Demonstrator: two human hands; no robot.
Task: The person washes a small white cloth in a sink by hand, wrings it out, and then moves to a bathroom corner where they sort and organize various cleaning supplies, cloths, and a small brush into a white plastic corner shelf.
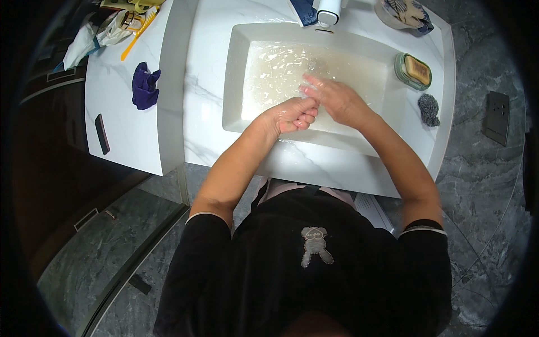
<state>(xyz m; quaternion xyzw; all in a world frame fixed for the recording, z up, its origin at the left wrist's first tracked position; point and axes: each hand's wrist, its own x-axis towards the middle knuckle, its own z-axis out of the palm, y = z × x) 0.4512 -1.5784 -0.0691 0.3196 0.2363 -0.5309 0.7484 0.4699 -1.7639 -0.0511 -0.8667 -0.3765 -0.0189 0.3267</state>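
Both my hands meet over a white rectangular sink (233,84) holding cloudy, rippling water (275,67). My left hand (296,114) is wet, its fingers curled into a fist above the near part of the water. Whatever lies inside that fist, if anything, is hidden. Touching it from the right is my right hand (338,102), with fingers stretched out toward the far left and wet at the tips. No object shows in the right hand. Behind the sink, the white faucet (329,12) stands over the far rim.
On the right of the counter sit a soap dish (403,72) with a yellowish bar of soap (418,69) and a grey scouring pad (429,109). A patterned cloth bundle (409,16) lies at the far right. To the left are a purple cloth (145,87) and a yellow toothbrush-like stick (138,35).
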